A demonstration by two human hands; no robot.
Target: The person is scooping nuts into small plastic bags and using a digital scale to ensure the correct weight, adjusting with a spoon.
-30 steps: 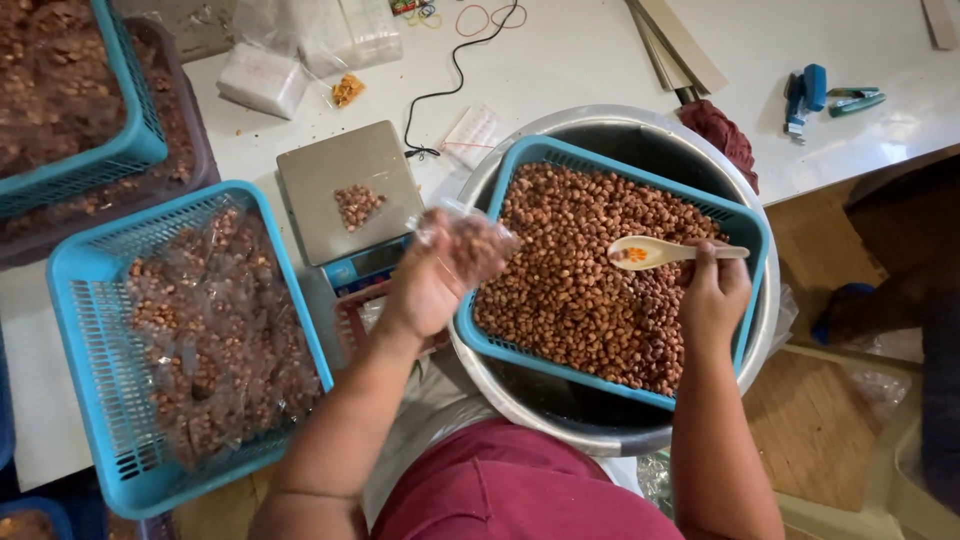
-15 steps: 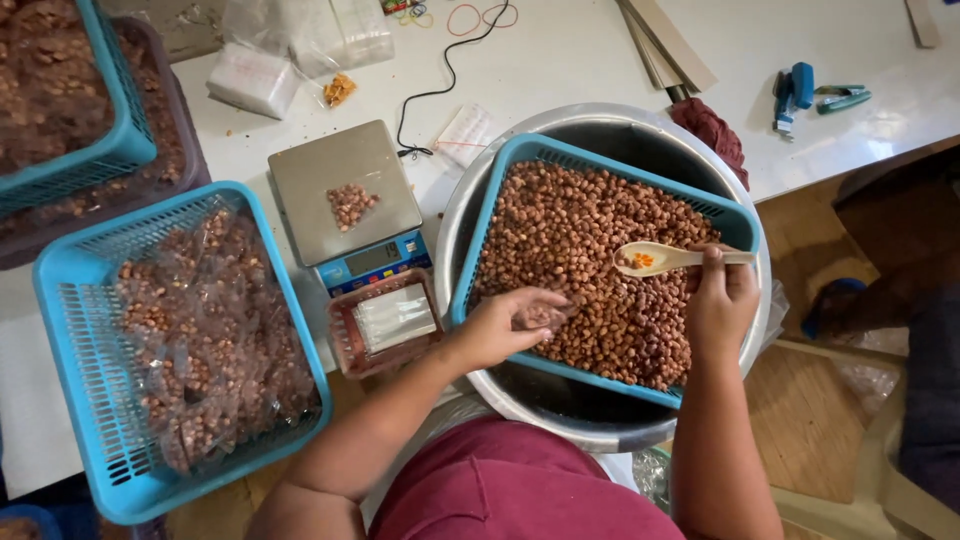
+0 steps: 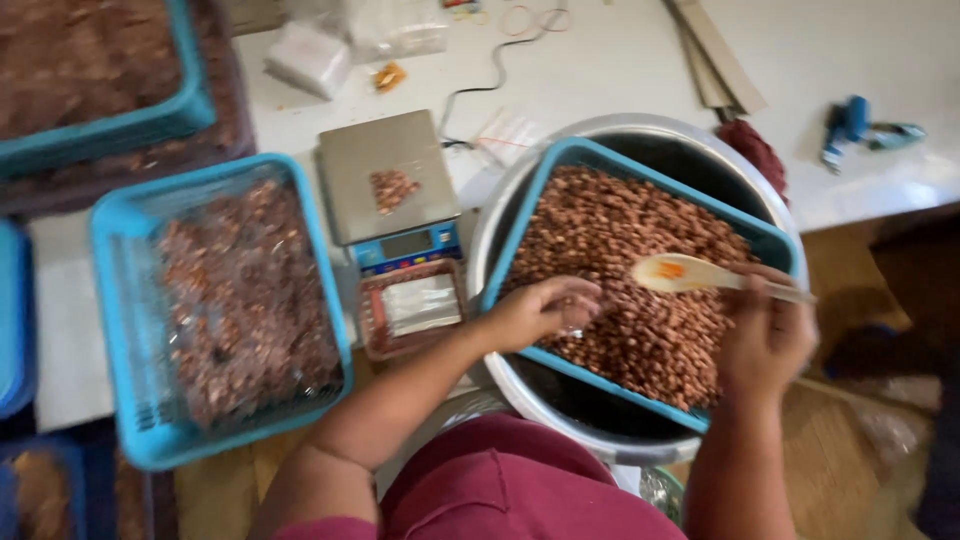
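Closest to us, our left hand [image 3: 540,310] rests on the peanuts [image 3: 640,270] at the near edge of the blue basket [image 3: 770,245], fingers curled over something small we cannot make out. Our right hand [image 3: 765,335] grips the handle of a wooden spoon [image 3: 685,272], held above the nuts. The basket sits inside a large metal pot [image 3: 560,150]. Farther left on the surface stand a digital scale [image 3: 390,180] and a blue basket of bagged nuts [image 3: 225,300].
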